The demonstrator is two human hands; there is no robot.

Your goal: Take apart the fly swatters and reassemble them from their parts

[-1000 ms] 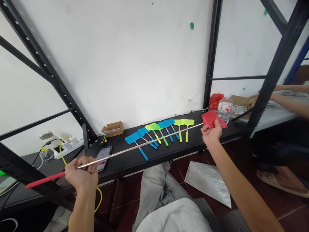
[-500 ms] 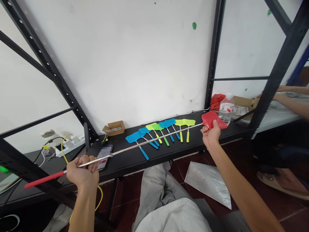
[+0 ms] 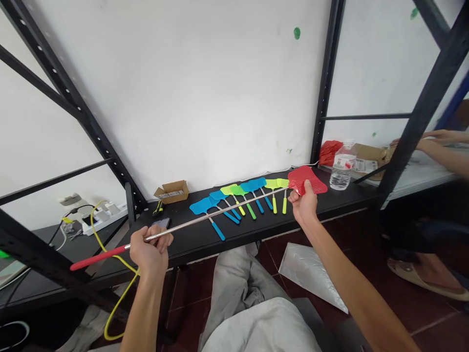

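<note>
I hold a long red fly swatter (image 3: 306,180) with a telescopic metal rod (image 3: 220,213) stretched across a black shelf (image 3: 256,230). My left hand (image 3: 150,249) is closed round the rod just past its red handle (image 3: 97,257). My right hand (image 3: 302,203) pinches the neck below the red head. Under the rod, several blue, green and yellow swatters (image 3: 238,195) lie side by side on the shelf.
A small cardboard box (image 3: 172,190) and a phone (image 3: 160,223) lie on the shelf at left. A water bottle (image 3: 339,168), a red bag (image 3: 329,151) and another box (image 3: 368,156) stand at right. Another person's arms (image 3: 436,144) work at far right. A plastic sheet (image 3: 311,274) lies on the floor.
Both my hands came closer together, and the metal rod got shorter. The red head shifted left, away from the water bottle, over the row's right end.
</note>
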